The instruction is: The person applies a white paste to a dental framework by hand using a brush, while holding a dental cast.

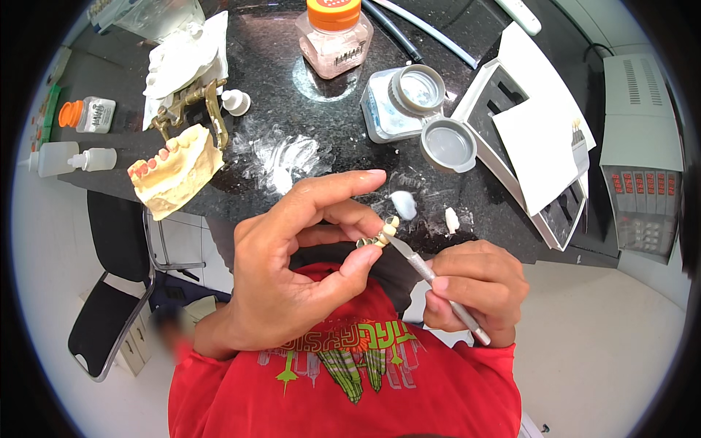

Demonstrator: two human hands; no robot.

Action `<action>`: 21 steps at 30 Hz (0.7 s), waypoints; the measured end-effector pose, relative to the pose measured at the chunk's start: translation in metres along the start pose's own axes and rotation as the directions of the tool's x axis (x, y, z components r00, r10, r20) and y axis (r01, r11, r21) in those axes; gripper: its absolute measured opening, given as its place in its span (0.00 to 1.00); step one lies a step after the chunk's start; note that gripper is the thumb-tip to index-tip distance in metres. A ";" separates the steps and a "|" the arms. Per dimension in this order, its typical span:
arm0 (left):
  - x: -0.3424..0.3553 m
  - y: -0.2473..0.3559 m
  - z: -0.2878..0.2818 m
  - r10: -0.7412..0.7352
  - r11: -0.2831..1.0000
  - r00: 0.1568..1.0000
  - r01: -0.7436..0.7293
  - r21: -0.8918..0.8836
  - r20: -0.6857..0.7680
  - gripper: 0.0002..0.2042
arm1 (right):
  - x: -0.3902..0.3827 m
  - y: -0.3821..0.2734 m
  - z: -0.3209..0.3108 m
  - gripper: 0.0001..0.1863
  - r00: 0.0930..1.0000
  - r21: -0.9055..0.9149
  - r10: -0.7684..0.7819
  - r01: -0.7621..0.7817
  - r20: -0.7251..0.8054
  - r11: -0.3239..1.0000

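Between the thumb and fingers of my left hand [303, 255] is a small dental bridge [383, 232], with cream tooth crowns and metal showing at one end. My right hand [482, 285] grips the metal handle of a craft knife [438, 285]. Its blade meets the bridge near the upper crowns. Just beyond the fingers, a bluish-white blob [402, 205] and a smaller white lump [452, 220] lie on the black counter [350, 157]. A yellowish plaster dental cast [179, 171] with reddish teeth stands to the left, by a brass articulator [212, 109].
White powder [285, 160] is smeared over the counter. Farther back stand an orange-lidded jar [334, 40] and an opened powder jar [391, 109] with a grey lid. An open white case [526, 131] is at right. Small bottles [93, 158] and a black chair [109, 292] are at left.
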State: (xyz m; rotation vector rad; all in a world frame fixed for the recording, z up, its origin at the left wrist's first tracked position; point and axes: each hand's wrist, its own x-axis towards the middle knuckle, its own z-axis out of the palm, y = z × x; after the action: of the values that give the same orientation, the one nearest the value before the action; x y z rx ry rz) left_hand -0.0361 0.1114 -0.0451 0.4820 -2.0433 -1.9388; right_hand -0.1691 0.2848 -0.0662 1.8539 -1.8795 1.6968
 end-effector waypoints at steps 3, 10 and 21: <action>0.000 0.000 0.000 -0.003 1.000 1.000 0.003 0.002 -0.003 0.27 | 0.000 0.000 -0.001 0.13 1.000 -0.001 -0.011 0.011 0.011 1.000; 0.000 -0.001 0.000 0.008 1.000 1.000 -0.008 0.004 0.005 0.27 | 0.001 -0.002 0.000 0.13 1.000 -0.011 0.017 -0.017 0.010 1.000; 0.000 0.000 0.000 -0.015 1.000 1.000 0.015 -0.010 -0.007 0.26 | 0.000 -0.002 -0.001 0.14 1.000 -0.023 0.009 -0.009 0.030 1.000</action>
State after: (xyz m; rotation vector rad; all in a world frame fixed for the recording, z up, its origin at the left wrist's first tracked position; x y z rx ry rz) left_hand -0.0364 0.1119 -0.0451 0.5028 -2.0305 -1.9514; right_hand -0.1688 0.2862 -0.0643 1.8755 -1.9129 1.6519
